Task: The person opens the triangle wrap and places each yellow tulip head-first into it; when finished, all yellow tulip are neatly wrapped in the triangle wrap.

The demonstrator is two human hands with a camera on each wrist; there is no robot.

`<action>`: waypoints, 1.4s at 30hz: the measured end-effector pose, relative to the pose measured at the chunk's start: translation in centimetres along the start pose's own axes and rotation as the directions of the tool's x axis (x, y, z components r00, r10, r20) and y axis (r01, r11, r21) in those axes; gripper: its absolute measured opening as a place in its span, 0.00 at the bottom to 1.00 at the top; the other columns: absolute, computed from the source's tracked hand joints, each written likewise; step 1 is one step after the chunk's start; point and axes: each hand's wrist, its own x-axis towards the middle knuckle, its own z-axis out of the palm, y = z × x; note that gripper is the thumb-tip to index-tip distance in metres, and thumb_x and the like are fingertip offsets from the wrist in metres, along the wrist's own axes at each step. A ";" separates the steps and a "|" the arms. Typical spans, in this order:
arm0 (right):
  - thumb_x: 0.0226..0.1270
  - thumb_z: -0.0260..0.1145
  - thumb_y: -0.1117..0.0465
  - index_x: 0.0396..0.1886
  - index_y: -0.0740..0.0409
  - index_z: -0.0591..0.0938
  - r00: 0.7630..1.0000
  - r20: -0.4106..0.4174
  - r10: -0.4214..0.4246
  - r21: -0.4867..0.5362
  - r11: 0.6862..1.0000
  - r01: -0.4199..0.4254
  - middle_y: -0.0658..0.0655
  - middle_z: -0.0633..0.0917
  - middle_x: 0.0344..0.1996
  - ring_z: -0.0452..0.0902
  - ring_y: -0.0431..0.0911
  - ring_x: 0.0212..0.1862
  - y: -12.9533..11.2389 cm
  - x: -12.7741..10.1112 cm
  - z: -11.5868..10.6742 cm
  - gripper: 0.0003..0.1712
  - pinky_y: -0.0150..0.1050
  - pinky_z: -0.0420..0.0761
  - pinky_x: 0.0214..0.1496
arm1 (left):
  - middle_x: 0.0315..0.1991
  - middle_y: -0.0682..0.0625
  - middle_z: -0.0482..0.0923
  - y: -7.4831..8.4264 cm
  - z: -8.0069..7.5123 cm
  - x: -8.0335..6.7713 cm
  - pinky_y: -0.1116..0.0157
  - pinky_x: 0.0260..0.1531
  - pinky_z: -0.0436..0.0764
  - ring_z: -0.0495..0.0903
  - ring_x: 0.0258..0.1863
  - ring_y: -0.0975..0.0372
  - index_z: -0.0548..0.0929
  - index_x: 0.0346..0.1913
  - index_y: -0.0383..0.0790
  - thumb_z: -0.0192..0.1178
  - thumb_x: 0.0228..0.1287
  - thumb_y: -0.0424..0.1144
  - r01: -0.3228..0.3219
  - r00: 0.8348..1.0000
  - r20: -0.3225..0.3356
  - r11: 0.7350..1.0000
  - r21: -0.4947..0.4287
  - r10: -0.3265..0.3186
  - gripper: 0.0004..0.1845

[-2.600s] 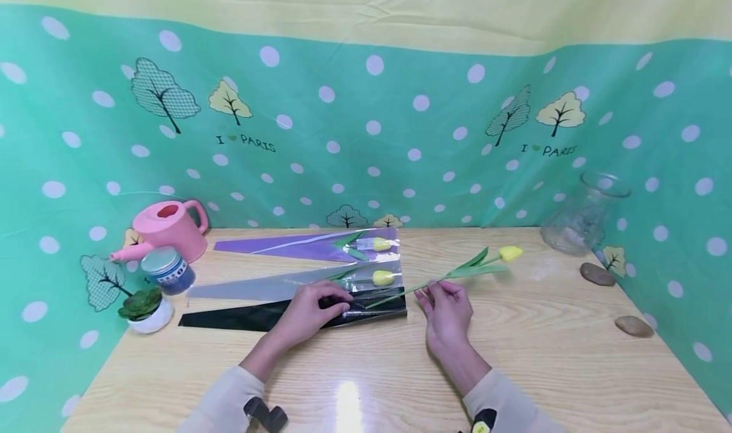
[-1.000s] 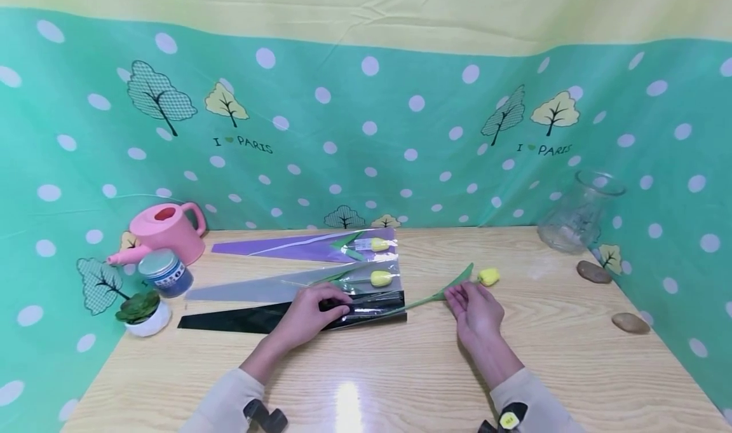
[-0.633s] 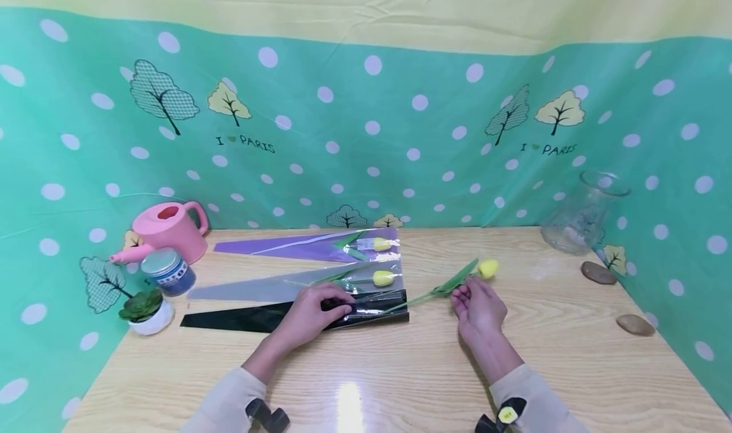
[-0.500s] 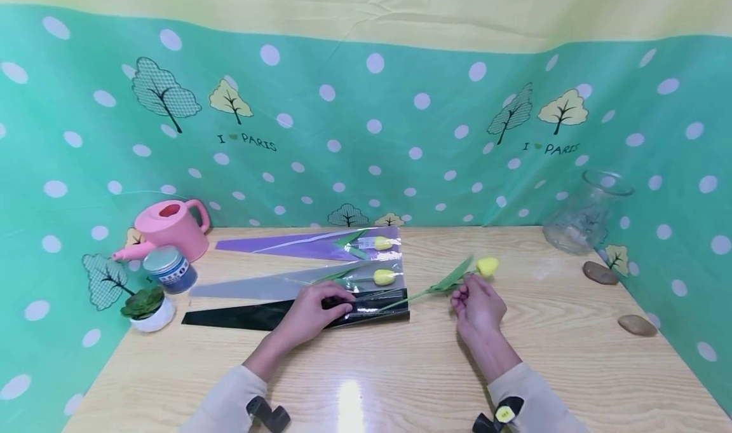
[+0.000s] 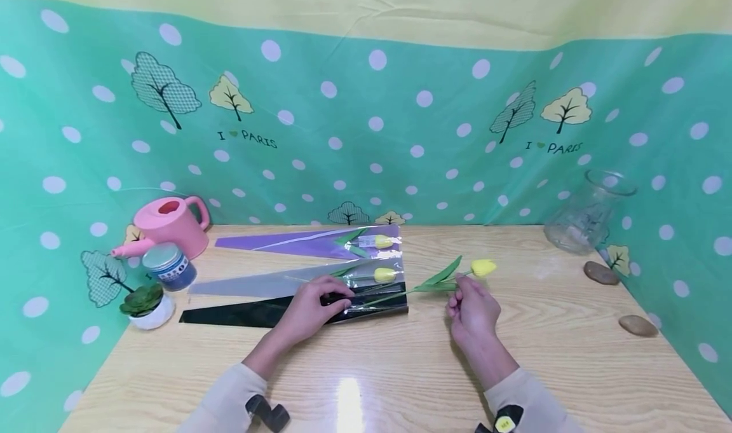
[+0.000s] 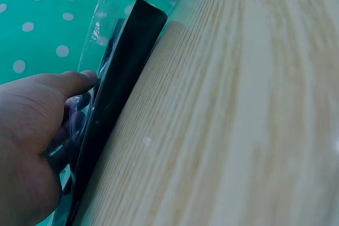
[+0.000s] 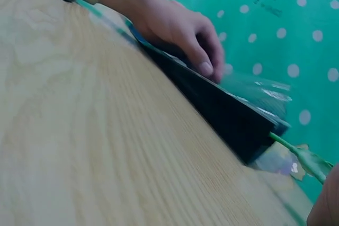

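Note:
My right hand (image 5: 474, 312) pinches an artificial yellow tulip (image 5: 483, 268) just below its bloom. The tulip's green stem runs leftward into the open end of a black flower sleeve (image 5: 240, 315) with a clear front. My left hand (image 5: 309, 306) pinches the clear film near that end, lifting it off the black backing, as the left wrist view shows. The leaves (image 5: 437, 280) are still outside the sleeve. Behind it lie a grey sleeve (image 5: 246, 285) and a purple sleeve (image 5: 274, 241), each with a yellow tulip inside.
A pink watering can (image 5: 177, 226), a blue jar (image 5: 169, 268) and a potted succulent (image 5: 145, 306) stand at the left. At the right are a clear glass vase (image 5: 580, 220) and two brown stones (image 5: 600, 273). A dotted curtain closes off the back and sides.
My right hand has shifted from the lower stem up to just below the bloom. Since then the tulip has slid left, deeper into the black sleeve. My left hand keeps its place.

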 end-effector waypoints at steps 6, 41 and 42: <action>0.75 0.65 0.60 0.39 0.51 0.74 0.999 0.047 0.009 0.005 1.000 -0.009 0.42 0.72 0.17 0.69 0.34 0.19 1.0 -0.8 0.6 0.07 0.25 0.68 0.19 | 0.48 0.63 0.85 0.0 0.3 0.2 0.57 0.54 0.82 0.83 0.55 0.61 0.91 0.45 0.60 0.72 0.65 0.42 -0.003 1.000 -0.020 1.000 0.001 0.003 0.09; 0.70 0.73 0.54 0.45 0.59 0.81 0.914 0.275 -0.298 -0.364 0.848 0.386 0.47 0.83 0.25 0.78 0.38 0.26 -2.9 2.8 -1.4 0.15 0.30 0.81 0.28 | 0.47 0.66 0.85 -0.4 1.0 0.0 0.60 0.54 0.82 0.83 0.54 0.65 0.91 0.45 0.60 0.71 0.67 0.42 -0.021 1.000 -0.024 1.000 -0.015 0.021 0.07; 0.70 0.72 0.53 0.46 0.60 0.82 0.887 0.333 -0.318 -0.425 0.789 0.443 0.47 0.85 0.29 0.81 0.38 0.30 -3.4 3.4 -2.0 0.16 0.30 0.82 0.32 | 0.47 0.66 0.85 -0.4 1.0 0.1 0.60 0.54 0.82 0.83 0.54 0.65 0.91 0.45 0.60 0.71 0.67 0.42 -0.019 1.000 -0.023 1.000 -0.015 0.018 0.07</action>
